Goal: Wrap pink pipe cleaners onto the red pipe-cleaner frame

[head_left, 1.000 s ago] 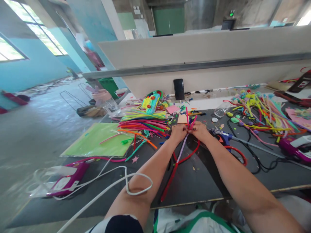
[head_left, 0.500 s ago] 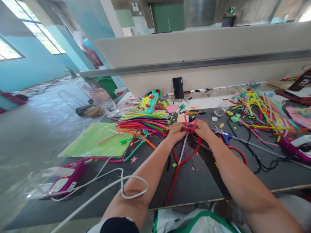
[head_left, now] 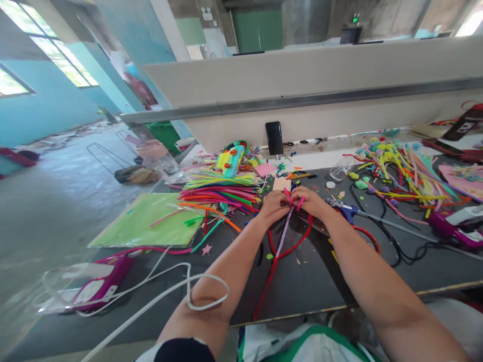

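Note:
My left hand (head_left: 274, 207) and my right hand (head_left: 310, 202) meet above the dark table, fingers closed in a pinch. Between them is a pink pipe cleaner (head_left: 301, 203), its two ends sticking up past the fingertips. From beneath my fingers a lilac pipe cleaner (head_left: 284, 232) runs down toward me. A red pipe cleaner (head_left: 298, 246) bows out in a loop around it and joins it at the lower end, with a red tail lying toward the table's front edge. My fingers hide where the pieces meet.
Bundled pipe cleaners (head_left: 219, 193) lie left of my hands, by a green sheet pack (head_left: 139, 221). A blue glue gun (head_left: 347, 211) sits to the right. A phone (head_left: 274, 138) leans on the partition. White cable (head_left: 169, 289) crosses in front of my left forearm.
The pink ends between my fingers have shifted and spread apart, the right one sitting lower. Both hands stay in nearly the same place; the whole view has moved slightly.

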Demonstrator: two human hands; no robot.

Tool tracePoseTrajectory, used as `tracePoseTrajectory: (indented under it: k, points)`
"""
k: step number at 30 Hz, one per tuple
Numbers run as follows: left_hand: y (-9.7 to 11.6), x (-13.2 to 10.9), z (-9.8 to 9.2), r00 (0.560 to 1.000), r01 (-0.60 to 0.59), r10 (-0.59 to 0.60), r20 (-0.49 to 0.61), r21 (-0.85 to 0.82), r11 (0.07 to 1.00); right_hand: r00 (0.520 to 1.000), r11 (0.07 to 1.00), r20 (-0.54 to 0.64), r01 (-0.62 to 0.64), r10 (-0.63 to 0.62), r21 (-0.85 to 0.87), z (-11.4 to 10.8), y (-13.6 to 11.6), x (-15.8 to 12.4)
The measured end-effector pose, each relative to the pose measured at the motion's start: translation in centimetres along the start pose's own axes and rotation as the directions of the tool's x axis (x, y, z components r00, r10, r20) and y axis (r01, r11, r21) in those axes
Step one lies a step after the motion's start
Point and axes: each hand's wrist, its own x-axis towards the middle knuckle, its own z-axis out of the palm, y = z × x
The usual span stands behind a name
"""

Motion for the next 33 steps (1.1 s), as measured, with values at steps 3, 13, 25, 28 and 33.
tracePoseTrajectory:
  k: [3, 13, 25, 28, 33]
  points:
    - [0.2, 0.0, -0.2, 0.994, -0.108, 0.108, 0.009, 0.004, 0.994, 0.999, 1.000, -0.028, -0.025, 0.025, -0.002, -0.1, 0.0, 0.1]
    - [1.8, -0.8, 0.1, 0.967, -0.256, 0.249, 0.058, 0.214, 0.943, 0.976, 0.989, -0.175, -0.142, 0.132, -0.048, 0.7, -0.1, 0.1]
    - [0.0, 0.2, 0.8, 0.988, 0.016, -0.023, -0.156, -0.050, 0.999, 0.954, 0.968, -0.209, -0.236, 0.216, -0.080, 0.8, -0.3, 0.0]
    - [-0.1, 0.3, 0.8, 0.980, 0.095, -0.108, -0.165, -0.086, 0.992, 0.966, 0.977, -0.209, -0.177, 0.150, -0.116, 0.8, -0.9, -0.1]
    - [-0.3, 0.4, 0.2, 0.953, 0.216, -0.232, -0.196, -0.100, 0.971, 0.985, 0.992, -0.171, -0.015, -0.007, -0.124, 0.8, -1.3, -0.2]
